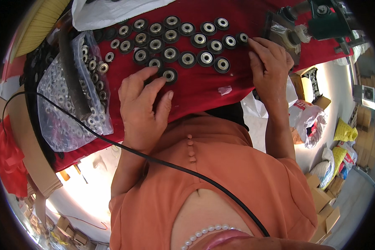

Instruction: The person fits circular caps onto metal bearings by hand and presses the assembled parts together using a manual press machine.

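Observation:
Many small black wheels with metal bearing centres point(169, 54) lie flat in rough rows on a red cloth point(200, 89). My left hand point(143, 104) is at the near left end of these rows, thumb and fingers apart. Its fingertips reach the edge of the nearest black wheel point(169, 76), and the middle finger lies close to another just behind. At the right end, my right hand point(271, 62) has its index fingertip against the rim of a smaller-looking black wheel point(242, 38). The right thumb stands away from that finger, with nothing visible between them.
A clear plastic bag of loose metal bearings point(62, 100) lies at the left, with a dark bar across it. A green metal machine point(327, 27) stands at the far right. A black cable point(175, 166) crosses in front of me. Cardboard boxes point(321, 196) sit on the floor.

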`<act>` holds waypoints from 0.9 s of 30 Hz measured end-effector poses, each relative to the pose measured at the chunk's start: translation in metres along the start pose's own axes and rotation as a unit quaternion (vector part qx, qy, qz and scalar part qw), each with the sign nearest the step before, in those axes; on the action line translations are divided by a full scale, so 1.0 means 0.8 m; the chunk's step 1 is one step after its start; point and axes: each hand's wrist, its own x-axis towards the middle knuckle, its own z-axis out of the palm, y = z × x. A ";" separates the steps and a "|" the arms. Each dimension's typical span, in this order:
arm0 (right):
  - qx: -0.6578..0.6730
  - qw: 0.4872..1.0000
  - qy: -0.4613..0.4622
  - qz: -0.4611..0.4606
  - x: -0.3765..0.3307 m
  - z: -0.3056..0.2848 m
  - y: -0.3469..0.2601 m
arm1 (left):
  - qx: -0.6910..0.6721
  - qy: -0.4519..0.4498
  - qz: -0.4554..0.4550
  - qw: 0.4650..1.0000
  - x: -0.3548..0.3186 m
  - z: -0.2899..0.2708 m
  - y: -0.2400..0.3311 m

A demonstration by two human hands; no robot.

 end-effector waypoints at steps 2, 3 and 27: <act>-0.009 1.000 -0.007 -0.009 0.002 0.002 -0.005 | 0.025 0.009 0.018 0.999 0.001 0.000 -0.001; -0.019 0.999 -0.025 -0.007 0.002 0.004 -0.008 | 0.026 0.000 0.021 0.999 0.002 -0.001 0.000; 0.157 0.980 -0.084 -0.092 0.100 0.037 -0.027 | -0.046 0.119 0.099 0.987 0.104 0.013 -0.036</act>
